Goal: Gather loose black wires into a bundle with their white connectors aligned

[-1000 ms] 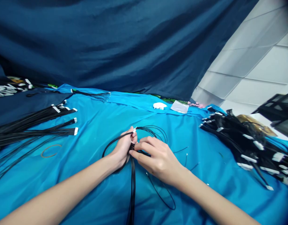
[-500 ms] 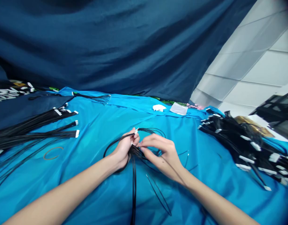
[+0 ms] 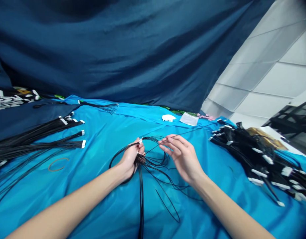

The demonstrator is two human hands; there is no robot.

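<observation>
My left hand (image 3: 131, 157) is closed around a looped bundle of thin black wires (image 3: 155, 162) over the blue cloth. A white connector (image 3: 140, 141) sticks up at its fingertips, and a second white end partly shows at the palm. To the right, my right hand (image 3: 184, 156) pinches a single black wire (image 3: 153, 148) between thumb and fingers. That wire runs from the bundle through the pinch and on toward the upper right. Other loose wires fan out below both hands, and several hang down toward the near edge.
Black wire bundles with white connectors (image 3: 68, 124) lie at the left, beside a tan rubber band (image 3: 58, 165). A large pile of similar bundles (image 3: 257, 159) sits at the right. Farther back are a white crumpled item (image 3: 168, 118) and a clear plastic bag (image 3: 189, 119). A dark blue curtain (image 3: 133, 56) hangs behind.
My right hand has moved away from the left, to the right and slightly up, drawing one wire out from the bundle. My left hand has barely moved.
</observation>
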